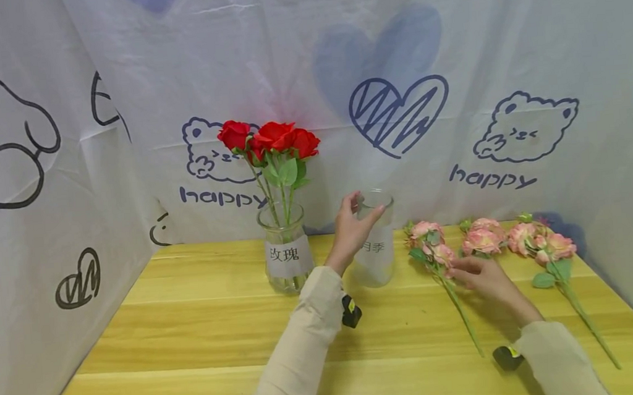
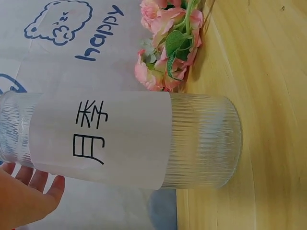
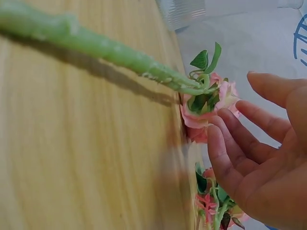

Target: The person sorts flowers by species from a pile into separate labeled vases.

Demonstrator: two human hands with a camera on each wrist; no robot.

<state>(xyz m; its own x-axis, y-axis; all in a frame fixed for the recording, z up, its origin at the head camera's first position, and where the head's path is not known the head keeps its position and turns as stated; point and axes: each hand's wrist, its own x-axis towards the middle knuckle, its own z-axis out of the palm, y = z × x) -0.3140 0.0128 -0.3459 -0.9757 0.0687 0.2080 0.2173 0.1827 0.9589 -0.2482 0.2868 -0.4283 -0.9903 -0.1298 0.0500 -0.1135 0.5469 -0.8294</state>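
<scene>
Right of centre, the pink flower (image 1: 442, 254) slants, green stem (image 1: 462, 313) toward lower right, right grip (image 1: 483, 280) spread beside it; left grip (image 1: 352, 229) curls round the clear, upright vase (image 1: 377, 270).

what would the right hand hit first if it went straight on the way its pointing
Most likely the leftmost pink flower: the right hand points at it from close by, though any contact is unclear.

Pink flowers (image 1: 483, 241) lie at three o'clock from the clear ribbed vase (image 2: 206, 141), red roses (image 1: 276, 137) between ten and eleven; blue hearts (image 1: 416, 34) pattern the white cloth (image 1: 266, 52); the table (image 1: 205, 342) is grained yellow.
</scene>
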